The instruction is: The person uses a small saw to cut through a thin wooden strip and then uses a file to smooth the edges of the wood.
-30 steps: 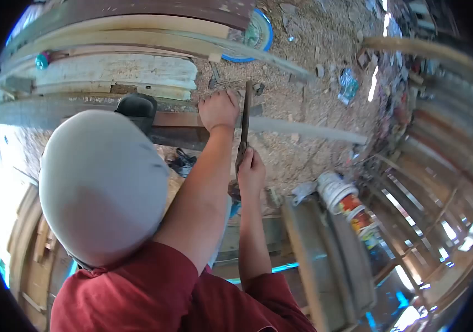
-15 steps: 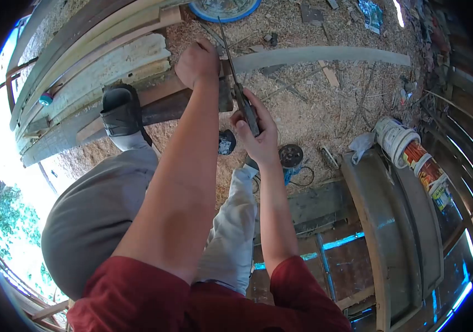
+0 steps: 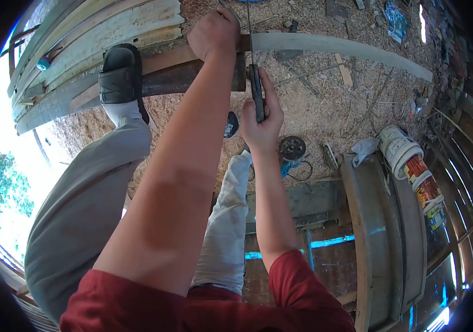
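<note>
My right hand is wrapped around the dark handle of a handsaw. The thin blade points away from me and runs up past the right side of my left fist. My left hand is closed over a long brown wooden plank, close beside the blade. Just past the saw, a pale strip of wood stretches to the right in line with the plank. Under the plank lies a thick dark beam, its cut end near the saw handle. My sandalled foot rests on the wood.
Several boards are stacked at the upper left. Wood shavings cover the ground. A power tool with a round dark disc lies right of my forearm. White buckets stand at the right by a wooden frame.
The view has shifted, so the upper scene sits higher. The saw, earlier slanting to the left, now stands nearly straight up in view. Both hands keep their grip.
</note>
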`<state>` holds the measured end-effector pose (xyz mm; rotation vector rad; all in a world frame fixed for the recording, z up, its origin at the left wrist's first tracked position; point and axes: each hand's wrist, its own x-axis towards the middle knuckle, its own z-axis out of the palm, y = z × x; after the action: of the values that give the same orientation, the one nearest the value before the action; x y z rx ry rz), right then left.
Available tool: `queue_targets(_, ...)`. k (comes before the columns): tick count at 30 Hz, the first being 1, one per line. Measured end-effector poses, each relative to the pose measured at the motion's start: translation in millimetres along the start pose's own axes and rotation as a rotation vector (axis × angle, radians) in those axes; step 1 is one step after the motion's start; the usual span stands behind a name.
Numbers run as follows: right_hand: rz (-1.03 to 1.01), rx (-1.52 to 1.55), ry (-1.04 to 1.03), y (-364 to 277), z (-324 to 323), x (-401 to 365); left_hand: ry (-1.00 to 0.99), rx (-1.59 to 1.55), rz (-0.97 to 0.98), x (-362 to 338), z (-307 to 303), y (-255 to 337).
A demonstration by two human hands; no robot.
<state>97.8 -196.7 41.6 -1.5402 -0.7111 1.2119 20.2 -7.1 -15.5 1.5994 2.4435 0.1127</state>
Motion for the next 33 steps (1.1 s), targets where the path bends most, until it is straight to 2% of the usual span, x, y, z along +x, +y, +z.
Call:
queue_targets(4,-0.028,0.015,0.022,-5.7,-9.5,-9.5,-0.017,0.010,0.026,0.9,-0.7,1.1)
queue_targets(7,0.077,-0.024,-0.015,-2.6,-23.9,-30.5,-0.011,0.003,0.035,0.1,-1.8,1.1)
queue_targets(10,0.043,-0.015,0.006,3.8,-26.6,-34.8,-0.047,0.009,0.036,1.1,-3.7,1.9)
queue_targets(12,-0.082,-0.042,0.016,11.9,-21.5,-29.9,-0.049,0.004,0.040,4.1,0.6,2.2)
queue_targets(14,-0.029,-0.042,0.005,-1.0,-14.1,-15.4,-0.053,0.019,0.031,2.2,-0.2,-1.2)
queue_targets(17,0.066,-0.057,-0.022,-3.4,-17.8,-12.2,-0.164,0.034,0.008,2.3,-5.6,-0.1)
queue_targets(19,-0.037,-0.057,-0.007,6.8,-21.7,-23.9,-0.128,0.010,0.051,3.1,-4.4,-1.2)
queue_targets(22,-0.010,-0.029,0.041,20.0,-25.0,-45.2,-0.169,-0.024,0.050,3.7,-7.3,-1.5)
queue_targets(26,-0.137,-0.080,0.042,14.9,-14.7,-14.0,-0.114,-0.006,0.040,1.2,-2.0,-2.6)
queue_targets(28,0.138,-0.042,-0.035,-4.0,-12.6,1.6,-0.167,-0.013,0.053,1.8,-9.1,-1.8)
queue_targets(29,0.137,-0.043,-0.023,3.0,-15.6,-3.7,-0.172,-0.016,0.063,-0.3,-7.2,-1.6)
queue_targets(31,-0.170,-0.069,0.023,32.8,-19.8,-22.4,-0.066,-0.024,0.087,0.8,-0.7,-2.0)
queue_targets(33,-0.109,-0.053,0.010,35.3,-29.6,-45.4,-0.081,-0.013,0.080,2.9,-1.5,0.0)
